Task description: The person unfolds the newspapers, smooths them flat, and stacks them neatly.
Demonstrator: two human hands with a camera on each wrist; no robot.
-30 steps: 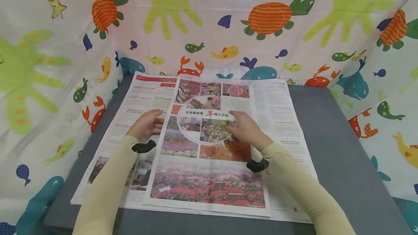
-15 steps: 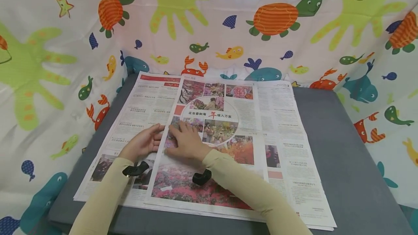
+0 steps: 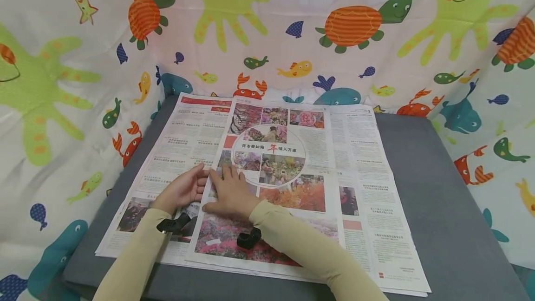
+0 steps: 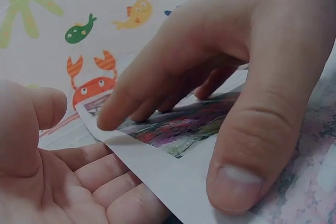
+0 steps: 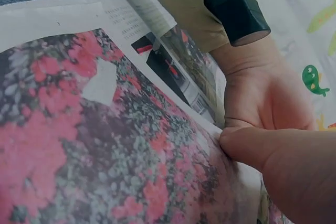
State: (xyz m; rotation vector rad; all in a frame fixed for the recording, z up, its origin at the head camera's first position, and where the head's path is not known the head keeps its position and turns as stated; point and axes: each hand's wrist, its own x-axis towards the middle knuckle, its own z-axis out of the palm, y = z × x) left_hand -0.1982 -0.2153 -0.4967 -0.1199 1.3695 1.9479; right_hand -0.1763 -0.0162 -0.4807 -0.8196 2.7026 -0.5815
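A folded newspaper page (image 3: 288, 147) with flower photos lies on top of a wider spread newspaper (image 3: 175, 147) in the head view. My left hand (image 3: 184, 189) is palm up at the page's left edge, its fingertips tucked under that edge and hidden by it. In the left wrist view, the left thumb (image 4: 51, 108) stands apart from the paper. My right hand (image 3: 231, 192) is palm down over the same edge, fingers spread, with its fingertips touching the printed face. The right thumb (image 5: 247, 145) rests near the paper's edge in the right wrist view.
The papers lie on a grey table (image 3: 451, 226), whose surface shows to their right and along the front. A white curtain (image 3: 276, 31) printed with sea animals hangs behind and at both sides. Each wrist bears a black camera (image 3: 249, 238).
My right hand has moved left from the page's right half to its left edge, then slightly toward me. The left hand has shifted a little toward me. The head view has shifted slightly.
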